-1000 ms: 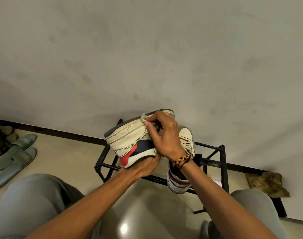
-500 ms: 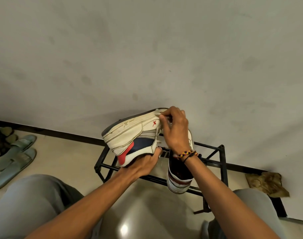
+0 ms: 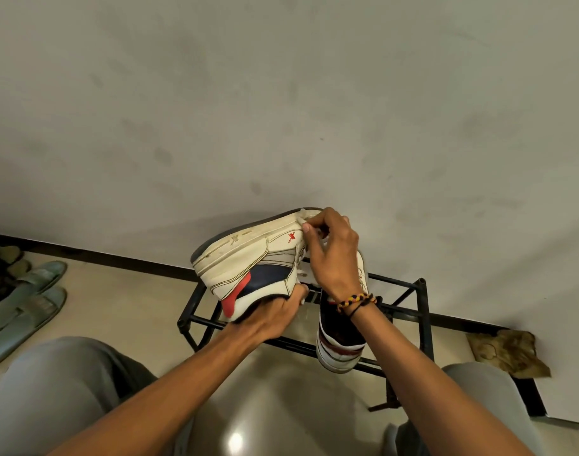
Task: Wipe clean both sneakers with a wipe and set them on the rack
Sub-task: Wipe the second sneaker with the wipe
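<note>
My left hand (image 3: pixel 275 312) grips the heel and collar of a white sneaker (image 3: pixel 248 261) with navy and red panels, held on its side in the air above the rack. My right hand (image 3: pixel 332 255) pinches a small white wipe (image 3: pixel 306 213) against the sneaker's toe end near the sole edge. The other sneaker (image 3: pixel 339 347) rests on the black metal rack (image 3: pixel 419 311), heel toward me, partly hidden behind my right wrist.
The rack stands against a grey wall. Green slides (image 3: pixel 24 304) lie on the floor at the left. A crumpled brown cloth (image 3: pixel 508 352) sits on the floor at the right. My knees frame the bottom of the view.
My right hand slid the wipe along the sneaker's upper edge toward the toe. The held sneaker rose and tilted slightly; the sneaker on the rack stayed put.
</note>
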